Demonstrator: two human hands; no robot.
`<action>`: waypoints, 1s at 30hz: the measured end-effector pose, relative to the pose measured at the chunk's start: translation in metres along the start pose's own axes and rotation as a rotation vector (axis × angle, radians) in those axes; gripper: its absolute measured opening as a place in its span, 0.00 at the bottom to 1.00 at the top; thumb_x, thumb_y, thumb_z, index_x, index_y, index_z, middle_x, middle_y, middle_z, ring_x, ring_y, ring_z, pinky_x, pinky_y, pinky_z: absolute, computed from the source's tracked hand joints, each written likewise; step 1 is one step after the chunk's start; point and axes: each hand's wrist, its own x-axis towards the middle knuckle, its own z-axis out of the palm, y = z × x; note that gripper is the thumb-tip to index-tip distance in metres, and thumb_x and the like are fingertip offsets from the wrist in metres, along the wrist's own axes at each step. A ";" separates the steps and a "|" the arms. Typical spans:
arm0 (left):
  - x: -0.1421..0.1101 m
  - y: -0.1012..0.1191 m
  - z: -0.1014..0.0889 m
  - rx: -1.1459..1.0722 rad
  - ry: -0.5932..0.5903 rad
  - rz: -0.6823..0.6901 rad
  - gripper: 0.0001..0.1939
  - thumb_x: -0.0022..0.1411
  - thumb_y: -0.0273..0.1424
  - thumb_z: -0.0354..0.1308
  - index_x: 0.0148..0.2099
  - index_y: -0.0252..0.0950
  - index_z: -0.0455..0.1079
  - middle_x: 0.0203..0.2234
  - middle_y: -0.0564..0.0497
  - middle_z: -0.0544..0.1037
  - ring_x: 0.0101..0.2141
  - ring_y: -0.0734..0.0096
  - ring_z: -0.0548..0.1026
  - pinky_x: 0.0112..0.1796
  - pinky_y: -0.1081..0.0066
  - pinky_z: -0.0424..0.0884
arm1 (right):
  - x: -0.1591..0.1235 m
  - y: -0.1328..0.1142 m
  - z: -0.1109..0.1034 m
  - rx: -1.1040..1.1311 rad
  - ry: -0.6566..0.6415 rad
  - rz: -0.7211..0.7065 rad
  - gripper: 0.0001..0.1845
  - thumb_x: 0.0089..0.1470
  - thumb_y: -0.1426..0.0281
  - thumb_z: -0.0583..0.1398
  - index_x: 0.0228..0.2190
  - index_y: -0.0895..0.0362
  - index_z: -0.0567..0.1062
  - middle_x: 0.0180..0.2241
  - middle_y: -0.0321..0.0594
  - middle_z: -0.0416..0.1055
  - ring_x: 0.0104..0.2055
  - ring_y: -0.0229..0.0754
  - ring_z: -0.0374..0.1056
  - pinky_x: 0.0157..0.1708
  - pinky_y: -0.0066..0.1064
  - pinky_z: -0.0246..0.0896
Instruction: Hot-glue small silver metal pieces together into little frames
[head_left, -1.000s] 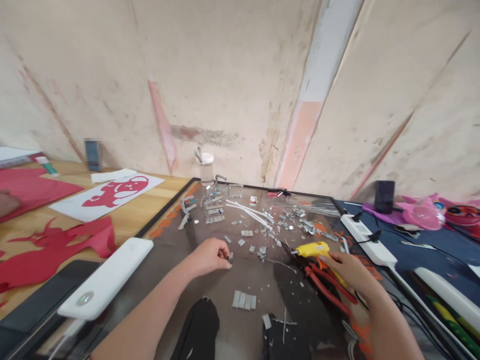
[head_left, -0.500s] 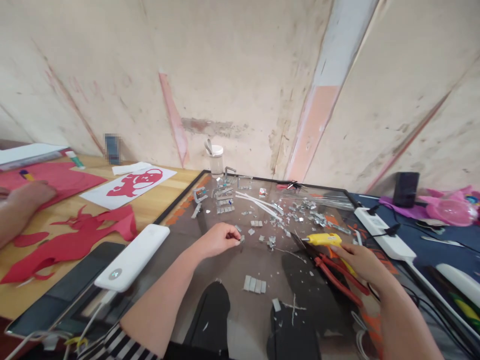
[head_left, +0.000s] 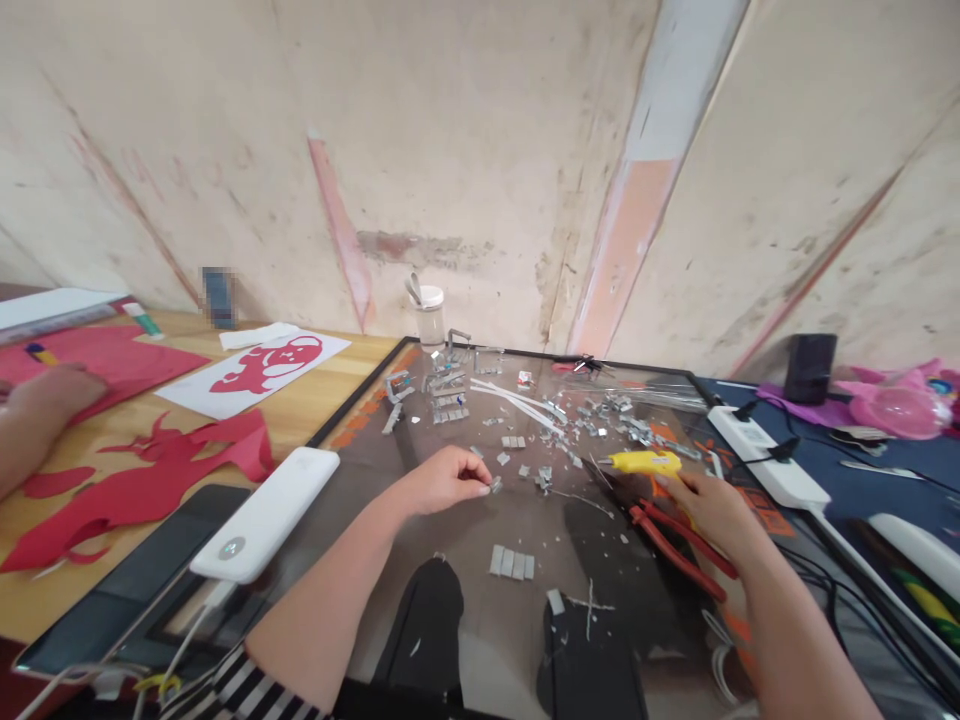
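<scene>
Between thumb and fingertips my left hand [head_left: 442, 482] pinches a small grey piece [head_left: 495, 484] above the dark glass tabletop. My right hand [head_left: 705, 508] is closed around a yellow hot glue gun [head_left: 643, 463], its nozzle pointing left. Red-handled pliers [head_left: 675, 545] lie just below the glue gun. A row of flat grey strips [head_left: 513, 562] rests nearer to me, with a cross of thin sticks [head_left: 591, 608] to its right. Loose grey scraps [head_left: 546, 478] are scattered between my hands.
A white power bank [head_left: 266, 515] with a cable sits left. A lidded jar [head_left: 430, 318] stands by the wall; a power strip [head_left: 769, 455] lies right. On the wooden table, another person's hand [head_left: 64, 395] holds a pen over red sheet material [head_left: 150, 345].
My left hand has shifted slightly right with the small grey piece. My right hand and the glue gun have moved slightly up and left. The view has tilted a little.
</scene>
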 end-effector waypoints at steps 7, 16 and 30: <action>-0.001 0.003 0.002 0.026 -0.031 -0.029 0.13 0.51 0.37 0.56 0.36 0.33 0.73 0.28 0.51 0.76 0.27 0.72 0.69 0.30 0.75 0.63 | 0.000 -0.008 0.007 -0.132 0.042 0.109 0.26 0.54 0.53 0.47 0.28 0.58 0.75 0.29 0.51 0.75 0.34 0.52 0.71 0.30 0.35 0.59; -0.001 0.004 0.004 0.026 -0.023 -0.014 0.13 0.51 0.38 0.57 0.35 0.34 0.73 0.27 0.51 0.76 0.27 0.72 0.69 0.30 0.74 0.62 | -0.009 -0.024 0.006 -0.251 0.088 0.222 0.30 0.53 0.49 0.47 0.36 0.61 0.76 0.35 0.59 0.74 0.39 0.61 0.71 0.33 0.42 0.62; -0.004 0.017 0.015 -0.185 -0.065 0.068 0.10 0.52 0.34 0.59 0.35 0.32 0.73 0.29 0.50 0.76 0.30 0.72 0.71 0.34 0.74 0.65 | -0.065 -0.134 0.005 0.612 -0.103 -0.266 0.13 0.47 0.62 0.59 0.34 0.56 0.73 0.31 0.41 0.75 0.35 0.45 0.71 0.39 0.34 0.64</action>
